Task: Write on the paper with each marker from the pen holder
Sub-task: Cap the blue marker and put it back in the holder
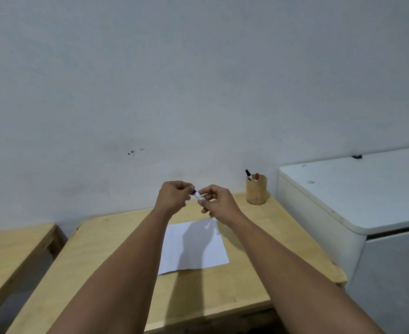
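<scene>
Hands raised together over the far end of the table. My left hand (pixel 173 196) is clenched around the blue end of a blue-capped marker (pixel 198 194); my right hand (pixel 216 200) pinches the white barrel between thumb and fingers. The marker sits tilted between the two fists, only a short stretch of it exposed. There is dark print on the barrel label, too small for me to read. Whether the cap is seated or partly off I cannot tell.

White paper (pixel 195 247), a plain rectangular sheet, lies flat on the table below and nearer than the hands, with their shadow across it. I see no writing on it.

Pen holder (pixel 256 192): a smooth cylindrical cup, light wood or bamboo in look, standing upright at the far right corner of the table, near the wall. It holds a black-capped marker (pixel 248 175), leaning left, and a red-capped marker (pixel 256 177), both caps up.

Table (pixel 116 237): pale plywood top with rounded corners, matte. A second table (pixel 8 247) of the same wood stands apart to the left. A white cabinet (pixel 358 196) with rounded edges stands just beside the table on the right. The wall (pixel 198 80) is pale, with a few dark specks.
</scene>
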A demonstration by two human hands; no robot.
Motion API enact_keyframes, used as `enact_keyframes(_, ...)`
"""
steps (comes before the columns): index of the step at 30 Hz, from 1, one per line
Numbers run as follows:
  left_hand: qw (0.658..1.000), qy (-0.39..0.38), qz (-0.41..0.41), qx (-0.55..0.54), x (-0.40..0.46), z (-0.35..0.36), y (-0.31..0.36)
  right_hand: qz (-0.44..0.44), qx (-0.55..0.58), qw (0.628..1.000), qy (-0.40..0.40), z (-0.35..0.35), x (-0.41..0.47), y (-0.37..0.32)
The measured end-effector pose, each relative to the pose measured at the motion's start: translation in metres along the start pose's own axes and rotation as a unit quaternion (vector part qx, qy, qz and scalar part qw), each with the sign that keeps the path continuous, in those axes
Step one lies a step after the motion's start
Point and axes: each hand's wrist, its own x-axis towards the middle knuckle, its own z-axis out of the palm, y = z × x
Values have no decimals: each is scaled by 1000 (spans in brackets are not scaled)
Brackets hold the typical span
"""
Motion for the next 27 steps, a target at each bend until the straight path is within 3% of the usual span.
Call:
enact_keyframes(4, 998, -40, 41, 18, 22, 31, 25, -13, -48, 998, 41, -43, 31, -6)
enact_keyframes(12, 988, -77, 78, 105, 80, 121, 25, -58, -81, 970, 221, -150, 103, -30)
enact_keyframes(18, 982, -125, 46, 134, 117, 184, -7, -36, -121, 966, 226, -183, 138, 6)
enact_keyframes(27, 987, -144, 10, 74, 148, 240, -43, 35, -155, 963, 217, -184, 146, 90)
